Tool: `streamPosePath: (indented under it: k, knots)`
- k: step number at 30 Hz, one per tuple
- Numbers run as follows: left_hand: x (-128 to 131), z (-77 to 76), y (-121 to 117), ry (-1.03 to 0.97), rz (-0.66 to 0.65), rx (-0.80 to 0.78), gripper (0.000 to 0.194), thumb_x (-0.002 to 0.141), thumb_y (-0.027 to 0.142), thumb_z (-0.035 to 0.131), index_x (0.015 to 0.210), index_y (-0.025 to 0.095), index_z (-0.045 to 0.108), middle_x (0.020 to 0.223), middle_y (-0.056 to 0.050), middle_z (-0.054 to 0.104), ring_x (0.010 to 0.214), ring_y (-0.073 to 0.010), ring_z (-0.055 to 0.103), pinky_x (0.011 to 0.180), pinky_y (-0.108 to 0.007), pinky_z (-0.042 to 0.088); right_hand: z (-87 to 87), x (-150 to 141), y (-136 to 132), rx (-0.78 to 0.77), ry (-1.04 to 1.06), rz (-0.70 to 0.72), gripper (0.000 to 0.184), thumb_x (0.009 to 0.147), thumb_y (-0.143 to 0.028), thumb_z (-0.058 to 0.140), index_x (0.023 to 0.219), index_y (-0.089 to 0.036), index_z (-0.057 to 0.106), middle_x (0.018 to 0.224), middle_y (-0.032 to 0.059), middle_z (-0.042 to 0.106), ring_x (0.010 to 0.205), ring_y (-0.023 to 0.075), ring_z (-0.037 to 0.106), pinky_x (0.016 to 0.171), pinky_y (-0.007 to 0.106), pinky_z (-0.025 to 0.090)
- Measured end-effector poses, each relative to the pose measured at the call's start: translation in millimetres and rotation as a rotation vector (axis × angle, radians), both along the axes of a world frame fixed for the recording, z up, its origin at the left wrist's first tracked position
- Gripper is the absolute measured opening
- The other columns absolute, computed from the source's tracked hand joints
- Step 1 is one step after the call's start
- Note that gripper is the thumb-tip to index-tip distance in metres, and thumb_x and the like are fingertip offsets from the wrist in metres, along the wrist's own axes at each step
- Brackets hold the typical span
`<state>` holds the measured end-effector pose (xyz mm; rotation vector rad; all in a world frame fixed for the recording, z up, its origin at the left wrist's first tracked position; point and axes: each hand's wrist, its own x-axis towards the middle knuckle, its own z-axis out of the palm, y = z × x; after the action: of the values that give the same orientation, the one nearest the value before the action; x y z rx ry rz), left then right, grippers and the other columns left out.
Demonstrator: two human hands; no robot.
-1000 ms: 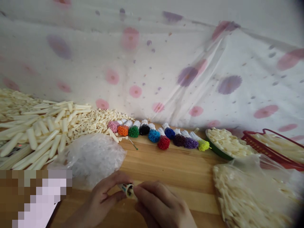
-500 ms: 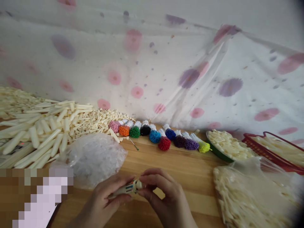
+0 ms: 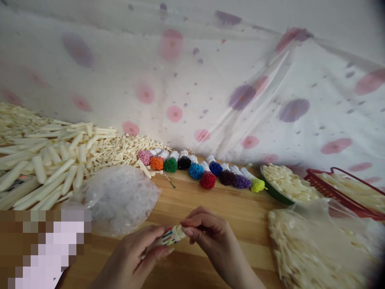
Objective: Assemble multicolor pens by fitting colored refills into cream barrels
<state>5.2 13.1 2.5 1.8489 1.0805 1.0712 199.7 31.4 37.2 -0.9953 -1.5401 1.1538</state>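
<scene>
My left hand [image 3: 135, 251] is closed around a cream multicolour pen [image 3: 172, 236] with several coloured slider tabs near its upper end. The pen lies tilted, that end toward my right hand [image 3: 215, 237]. Thumb and fingers of my right hand are pinched together right at the pen's cream end. Whatever is between those fingertips is too small or hidden to make out. Beyond the hands, bundles of thin white refills with coloured tips lie in a row, among them a red bundle [image 3: 207, 178] and a green bundle [image 3: 171, 163]. A single green-tipped refill [image 3: 169, 180] lies apart.
A clear plastic bag of small translucent parts [image 3: 120, 200] sits left of the hands. Cream pen barrels [image 3: 57, 164] and small cream parts [image 3: 126, 150] are heaped behind it. At right are a green bowl [image 3: 278, 195], a red basket [image 3: 319, 182] and a bag of cream parts [image 3: 313, 245].
My right hand has shifted slightly right and its fingers have drawn together at the pen's end. The pen has turned a little, showing more coloured tabs. My left hand keeps its hold.
</scene>
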Motion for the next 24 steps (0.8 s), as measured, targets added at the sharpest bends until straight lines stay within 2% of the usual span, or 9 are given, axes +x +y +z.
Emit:
streamPosePath:
  k: [5, 12, 17, 20, 24]
  knots:
    - [2, -2.5, -2, -0.044, 0.053, -0.123, 0.026, 0.08, 0.026, 0.062, 0.104, 0.035, 0.065, 0.091, 0.005, 0.075, 0.077, -0.0132, 0.071, 0.065, -0.012, 0.054, -3.1, -2, 0, 0.032, -0.067, -0.027, 0.013, 0.078, -0.027, 0.065, 0.073, -0.018, 0.072, 0.067, 0.0028, 0.061, 0.058, 0.0107, 0.052, 0.051, 0.021, 0.041]
    - [5, 4.7, -1, -0.176, 0.015, -0.324, 0.031, 0.081, 0.031, 0.062, 0.112, 0.033, 0.063, 0.11, 0.0, 0.071, 0.094, -0.0179, 0.067, 0.077, -0.021, 0.054, 1.0, 1, 2, 0.06, -0.144, -0.06, 0.017, 0.083, -0.029, 0.06, 0.075, -0.017, 0.068, 0.069, 0.0019, 0.058, 0.06, 0.0114, 0.052, 0.054, 0.022, 0.041]
    - [8, 12.4, -6, -0.248, 0.008, -0.424, 0.029, 0.081, 0.036, 0.061, 0.109, 0.031, 0.065, 0.091, 0.0, 0.074, 0.075, -0.0143, 0.067, 0.068, -0.018, 0.054, 4.8, 3, 1, 0.079, -0.174, -0.069, 0.017, 0.085, -0.03, 0.057, 0.078, -0.018, 0.066, 0.071, 0.002, 0.058, 0.062, 0.0123, 0.053, 0.055, 0.023, 0.043]
    - [8, 11.3, -8, -0.329, 0.029, -0.491, 0.029, 0.081, 0.039, 0.061, 0.108, 0.031, 0.066, 0.092, 0.001, 0.073, 0.073, -0.0132, 0.065, 0.067, -0.018, 0.053, 6.8, 3, -1, 0.143, -0.23, -0.088, 0.016, 0.085, -0.029, 0.056, 0.078, -0.018, 0.065, 0.069, 0.0017, 0.059, 0.061, 0.0122, 0.054, 0.056, 0.022, 0.043]
    - [10, 10.3, -9, -0.36, 0.032, -0.522, 0.03, 0.078, 0.04, 0.064, 0.107, 0.03, 0.066, 0.092, 0.0, 0.073, 0.069, -0.0132, 0.064, 0.065, -0.019, 0.053, 10.5, 3, -4, 0.259, -0.364, -0.169, 0.019, 0.084, -0.024, 0.057, 0.067, -0.017, 0.06, 0.063, 0.0008, 0.058, 0.057, 0.0114, 0.053, 0.054, 0.021, 0.041]
